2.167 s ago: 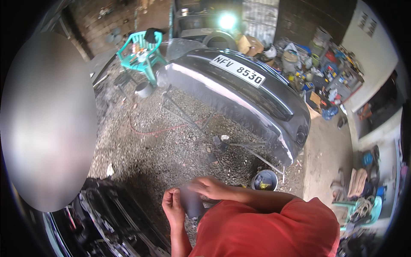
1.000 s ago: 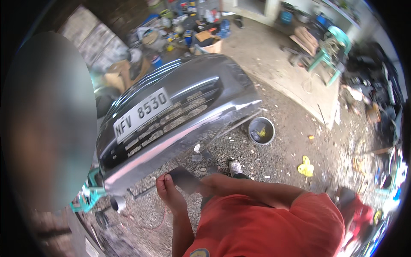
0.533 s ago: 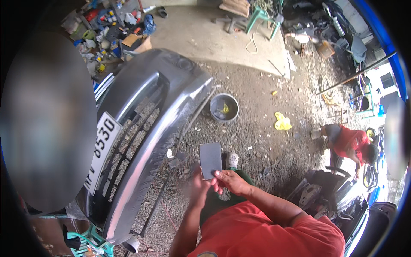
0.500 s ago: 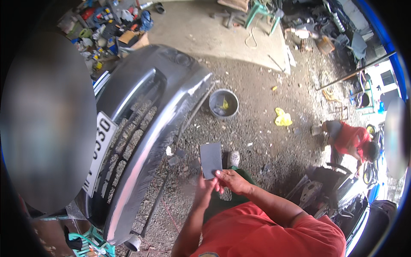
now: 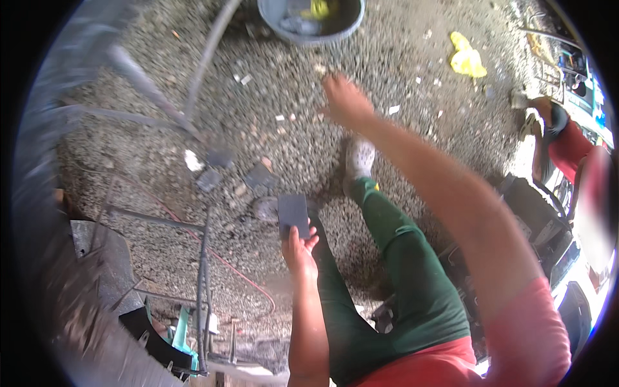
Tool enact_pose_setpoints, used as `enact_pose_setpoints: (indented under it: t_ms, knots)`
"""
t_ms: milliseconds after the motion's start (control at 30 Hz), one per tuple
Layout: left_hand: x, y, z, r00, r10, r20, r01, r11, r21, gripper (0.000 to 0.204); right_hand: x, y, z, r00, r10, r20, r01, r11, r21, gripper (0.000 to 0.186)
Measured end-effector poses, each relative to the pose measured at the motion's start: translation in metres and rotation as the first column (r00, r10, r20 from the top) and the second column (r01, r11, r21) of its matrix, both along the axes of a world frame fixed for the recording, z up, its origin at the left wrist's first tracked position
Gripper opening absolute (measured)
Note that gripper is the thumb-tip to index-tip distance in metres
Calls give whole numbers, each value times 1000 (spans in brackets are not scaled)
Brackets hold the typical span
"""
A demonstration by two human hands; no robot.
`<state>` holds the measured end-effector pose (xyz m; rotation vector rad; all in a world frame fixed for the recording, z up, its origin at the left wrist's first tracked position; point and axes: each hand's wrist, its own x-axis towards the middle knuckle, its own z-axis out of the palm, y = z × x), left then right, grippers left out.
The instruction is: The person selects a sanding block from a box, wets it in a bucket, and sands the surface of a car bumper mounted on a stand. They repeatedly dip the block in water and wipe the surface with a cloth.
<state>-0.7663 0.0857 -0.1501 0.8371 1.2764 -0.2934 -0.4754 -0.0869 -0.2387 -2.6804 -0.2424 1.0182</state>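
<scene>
A dark grey rectangle of sandpaper (image 5: 293, 214) is pinched in my left hand (image 5: 299, 250), the thumb lying on its face. That hand is low in front of my legs. My right arm stretches forward over the gravel, and my right hand (image 5: 348, 103) is a little blurred, with the thumb apart from the fingers and nothing visible in it. Beyond it, at the top edge, stands a grey basin (image 5: 312, 40) with something yellow and a dark sheet inside. The right hand is short of the basin, not touching it.
A smeared grey car bumper (image 5: 71, 90) runs along the left. A thin metal stand (image 5: 204, 277) and a red cord (image 5: 238, 268) are below. Dark scraps (image 5: 260, 175) litter the gravel beside my shoe (image 5: 360, 158). Rightward are a yellow plastic bag (image 5: 468, 61) and another person (image 5: 569, 151).
My right hand has let go of the sandpaper and moved forward toward the basin. The left hand keeps the sandpaper. The view has tilted down, moving the basin to the top edge.
</scene>
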Motion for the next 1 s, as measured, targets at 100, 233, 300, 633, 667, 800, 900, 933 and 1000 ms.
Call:
enact_pose_setpoints:
  t_ms: [100, 233, 300, 633, 667, 800, 900, 933, 1000]
  knots:
    - [-14, -24, -57, 996, -45, -79, 50, 997, 51, 29, 76, -5, -92, 648, 202, 735, -178, 978, -112, 53]
    - [7, -46, -85, 993, -35, -113, 34, 999, -10, 24, 187, -40, -171, 904, 242, 353, -204, 969, -141, 39]
    - [1, -37, -88, 987, -36, -156, 42, 998, 38, 32, 174, -9, -129, 909, 342, 239, -312, 937, -154, 33]
    - [0, -36, -96, 999, 20, -29, -11, 957, 288, 41, 78, 32, -115, 965, 249, -80, -254, 966, -48, 35]
    - [4, -31, -95, 1000, 15, -25, -7, 954, 300, 37, 63, 37, -101, 952, 293, -92, -300, 951, -72, 38]
    - [21, -15, -74, 984, -122, 126, 48, 880, 473, 35, -12, 41, -79, 918, 396, -39, -396, 918, 4, 25]
    - [40, 10, -51, 936, -313, 161, 167, 797, 581, 34, -92, 53, -98, 940, 340, -5, -336, 932, 134, 30]
    - [57, 14, -46, 906, -413, 96, 249, 702, 667, 27, -122, 58, -98, 937, 337, 92, -347, 926, 147, 33]
    - [109, 23, -49, 641, -761, -101, 450, 266, 853, 29, -165, 70, -96, 928, 350, 131, -368, 915, 167, 38]
